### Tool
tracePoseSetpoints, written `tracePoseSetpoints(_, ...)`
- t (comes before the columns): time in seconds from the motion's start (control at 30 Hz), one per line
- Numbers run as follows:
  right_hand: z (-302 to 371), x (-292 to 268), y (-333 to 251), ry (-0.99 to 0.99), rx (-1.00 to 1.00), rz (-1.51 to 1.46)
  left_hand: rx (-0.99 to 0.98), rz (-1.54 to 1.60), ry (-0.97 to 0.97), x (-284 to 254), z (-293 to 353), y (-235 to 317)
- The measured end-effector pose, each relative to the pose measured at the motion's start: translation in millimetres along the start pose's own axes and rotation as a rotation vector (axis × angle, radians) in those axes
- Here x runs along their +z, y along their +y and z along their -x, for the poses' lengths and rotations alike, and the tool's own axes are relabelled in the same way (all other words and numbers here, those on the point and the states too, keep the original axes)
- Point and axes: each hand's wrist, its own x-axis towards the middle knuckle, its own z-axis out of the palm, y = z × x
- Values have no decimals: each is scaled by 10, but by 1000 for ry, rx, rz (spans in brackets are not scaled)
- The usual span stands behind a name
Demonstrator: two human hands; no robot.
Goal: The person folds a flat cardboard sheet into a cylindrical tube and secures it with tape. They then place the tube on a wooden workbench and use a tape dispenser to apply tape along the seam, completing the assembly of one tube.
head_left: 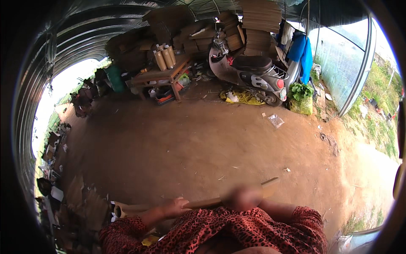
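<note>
Close against my body is a long piece of brown cardboard [269, 189], running from the left up toward the right. My left hand [174, 207] is closed over its upper edge, fingers bent. My right hand [243, 198] lies across the cardboard farther right; it is smeared, so its fingers cannot be made out. Beyond it the cardboard's right end sticks out. To the left of my left forearm lies a cardboard tube [118, 211] with its round opening showing. My patterned red-and-black sleeves and chest hide the lower part of the cardboard.
Bare earth [169, 144] stretches ahead. A wooden table [163, 75] bears several cardboard tubes [165, 57]. Right of it stands a motor scooter [249, 70], with stacked flat cardboard [260, 25] behind. A sack of green leaves [301, 101] and a blue garment [301, 53] are at the right.
</note>
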Motion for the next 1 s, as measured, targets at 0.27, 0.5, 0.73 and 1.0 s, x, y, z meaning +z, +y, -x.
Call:
tracePoseSetpoints(0.27, -996, -895, 46, 57, 104, 18, 79, -678, 785, -247, -611, -410)
tracePoseSetpoints(0.5, -1213, -2209, 849, 1, 244, -253, 121, -584, 812, -787, -1363, -1702)
tracePoseSetpoints(0.73, -2235, -2652, 1274, -3, 670, 1295, -6, -152, 527, -1409, -1734, -2785)
tracePoseSetpoints(1.0, -3185, -3395, 2128, 280, 1572, 1358, -388, 98, 55, -1779, -2128, -3814)
